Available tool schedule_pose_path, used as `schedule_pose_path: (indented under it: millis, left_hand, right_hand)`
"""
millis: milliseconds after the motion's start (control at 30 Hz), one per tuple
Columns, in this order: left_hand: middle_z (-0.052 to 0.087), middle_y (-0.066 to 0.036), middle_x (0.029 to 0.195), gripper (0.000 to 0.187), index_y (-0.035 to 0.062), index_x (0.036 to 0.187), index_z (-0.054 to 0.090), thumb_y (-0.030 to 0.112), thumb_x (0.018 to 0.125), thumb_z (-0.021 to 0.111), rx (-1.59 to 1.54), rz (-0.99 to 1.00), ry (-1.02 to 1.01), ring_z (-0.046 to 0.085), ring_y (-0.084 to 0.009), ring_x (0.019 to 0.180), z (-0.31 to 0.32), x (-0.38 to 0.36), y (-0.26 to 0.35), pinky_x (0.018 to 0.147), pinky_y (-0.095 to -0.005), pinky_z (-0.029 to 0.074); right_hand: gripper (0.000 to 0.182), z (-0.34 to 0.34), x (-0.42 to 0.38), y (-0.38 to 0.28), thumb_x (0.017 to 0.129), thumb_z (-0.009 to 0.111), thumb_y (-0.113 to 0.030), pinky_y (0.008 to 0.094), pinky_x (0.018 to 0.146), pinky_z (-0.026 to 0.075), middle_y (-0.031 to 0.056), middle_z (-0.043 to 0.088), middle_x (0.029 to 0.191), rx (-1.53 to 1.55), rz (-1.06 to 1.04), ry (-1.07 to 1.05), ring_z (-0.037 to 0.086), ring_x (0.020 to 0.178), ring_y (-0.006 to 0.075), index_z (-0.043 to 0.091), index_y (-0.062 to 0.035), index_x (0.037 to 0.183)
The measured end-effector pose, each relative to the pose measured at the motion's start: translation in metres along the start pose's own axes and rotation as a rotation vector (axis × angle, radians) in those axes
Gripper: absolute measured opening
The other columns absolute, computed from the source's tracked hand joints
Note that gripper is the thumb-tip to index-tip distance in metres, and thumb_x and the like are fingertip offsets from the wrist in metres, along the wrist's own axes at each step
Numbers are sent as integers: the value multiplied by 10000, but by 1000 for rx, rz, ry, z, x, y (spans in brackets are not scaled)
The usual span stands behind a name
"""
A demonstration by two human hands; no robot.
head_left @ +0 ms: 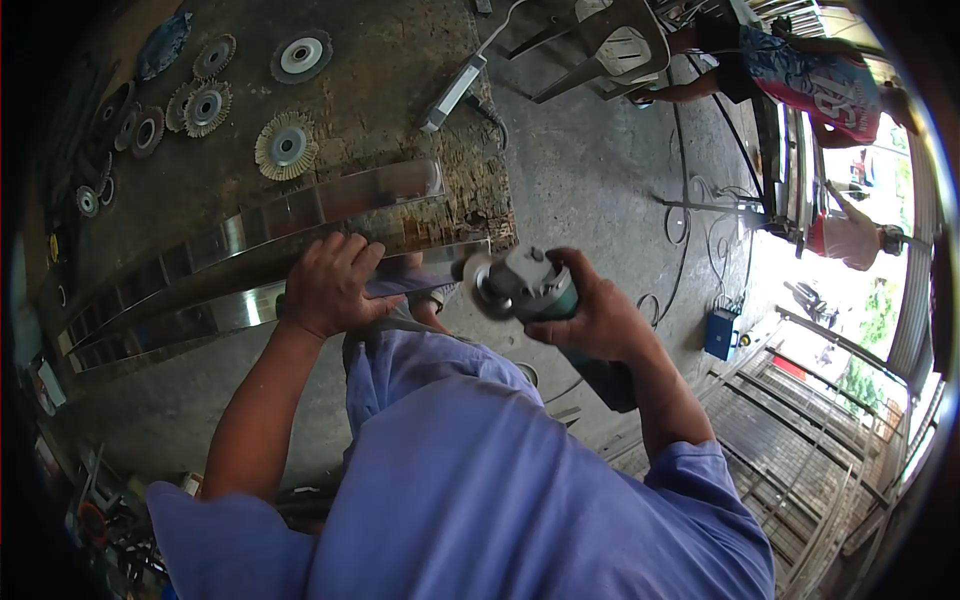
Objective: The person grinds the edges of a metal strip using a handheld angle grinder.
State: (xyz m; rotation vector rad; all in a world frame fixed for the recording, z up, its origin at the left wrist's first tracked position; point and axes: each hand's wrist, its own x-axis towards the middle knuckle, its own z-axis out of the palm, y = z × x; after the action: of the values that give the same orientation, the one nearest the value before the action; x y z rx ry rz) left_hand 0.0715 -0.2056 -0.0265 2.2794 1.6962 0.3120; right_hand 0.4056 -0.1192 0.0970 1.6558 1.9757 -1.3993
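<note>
My right hand point(605, 318) grips an angle grinder point(532, 283) by its body. The grinder's round disc looks blurred and sits right by the end of a shiny metal bar point(190, 322). Closed over that bar, my left hand point(335, 284) presses it at the near edge of the worn wooden workbench point(390, 110). A second polished metal bar point(285, 218) lies farther in on the bench, about alongside the first. Part of the near bar is hidden under my left hand.
Several grinding and flap discs, one a pale flap disc point(287, 146), lie on the bench. A power strip point(455, 92) rests by its right edge. Beyond are a plastic chair point(625, 50), two people, one bending point(800, 75), floor cables, a blue box point(720, 332) and metal frames point(790, 440).
</note>
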Motion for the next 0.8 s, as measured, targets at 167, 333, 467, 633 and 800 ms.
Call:
schedule_pose_path:
  millis: [167,333,467,633,800]
  left_hand:
    - [646,-56,1045,710,107,1144,661,609,670,827,2,6,5,633,-260,988,1,0,-2,857,-408,524]
    - [644,-58,1042,712,100,1140,659,610,673,829,-4,-20,-34,630,-267,989,-1,0,1,877,-410,523]
    - [640,-56,1044,717,98,1145,658,614,679,829,-11,-1,-6,627,-268,993,1,0,-1,881,-412,523]
    - [628,-45,994,694,106,1122,664,573,647,857,6,4,17,626,-237,957,-1,0,2,834,-399,529]
    - [631,-49,1008,700,105,1124,661,593,657,845,5,8,22,625,-246,966,-1,2,-1,843,-405,527]
  right_hand:
    - [953,-13,5,-12,720,894,-435,477,919,556,271,722,1091,-27,41,-44,708,1074,440,400,-110,1468]
    - [929,-10,5,-10,729,894,-416,458,901,564,264,727,1066,-33,2,-47,722,1042,426,413,-97,1457]
    - [927,-12,7,-7,724,898,-422,459,887,568,259,731,1045,-51,-46,-35,730,1014,419,420,-76,1440]
    - [909,-6,4,-4,732,892,-417,456,883,570,261,727,1055,-91,-81,-53,731,1011,417,422,-86,1436]
    - [931,-14,8,-11,719,904,-430,455,913,561,258,721,1096,-93,-12,-76,715,1064,426,417,-110,1444]
